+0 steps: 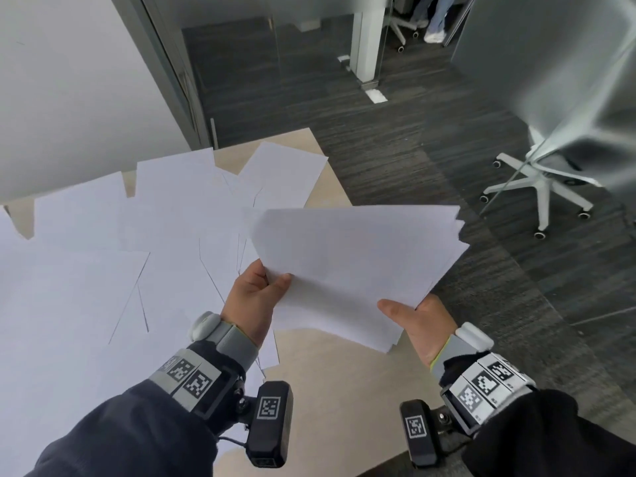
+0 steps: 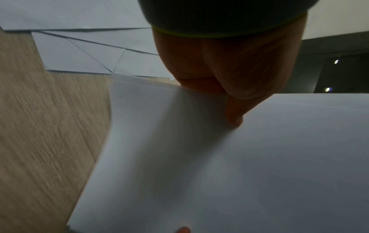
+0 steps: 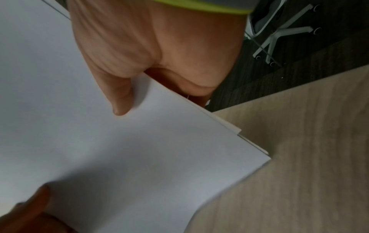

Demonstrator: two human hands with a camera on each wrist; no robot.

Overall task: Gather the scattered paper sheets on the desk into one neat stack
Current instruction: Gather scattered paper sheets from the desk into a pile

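Observation:
I hold a loose sheaf of white paper sheets [image 1: 354,259] above the desk's right part, its far edges fanned unevenly. My left hand [image 1: 256,297] pinches its near-left corner, thumb on top. My right hand [image 1: 418,320] grips the near-right edge, thumb [image 3: 119,100] lying on the top sheet [image 3: 119,149]. In the left wrist view the left thumb [image 2: 233,113] presses the held sheets [image 2: 219,173]. Several more white sheets [image 1: 103,270] lie scattered and overlapping across the left and far part of the light wood desk [image 1: 344,390].
The desk's right edge runs diagonally beside dark carpet [image 1: 464,166]. A white swivel chair base [image 1: 540,191] stands on the floor to the right. A grey wall and glass partition [image 1: 86,80] rise at the far left. Bare desk shows at the near middle.

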